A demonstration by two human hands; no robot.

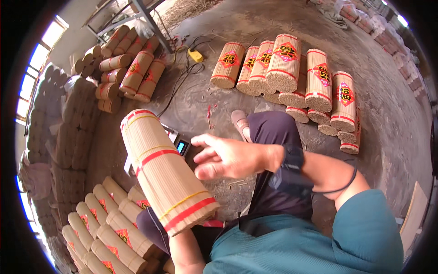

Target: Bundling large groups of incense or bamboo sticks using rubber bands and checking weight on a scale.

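A thick cylindrical bundle of thin tan sticks (164, 171) slants across the space before me, bound with red bands and thin yellow ties. My left hand (183, 242) supports it from beneath; only the wrist and forearm show, and the fingers are hidden behind it. To the right of the bundle, my right hand (228, 157) hovers with fingers apart, holding nothing. Partly covered by the bundle is a scale with a lit blue display (182, 147).
Labelled stick bundles (283, 64) are stacked ahead on the right, others (137, 73) at far left, and rows (118, 233) at lower left. A yellow power strip (195, 55) with black cables lies on the concrete floor (196, 91). Grey wrapped stacks (54, 123) line the left wall.
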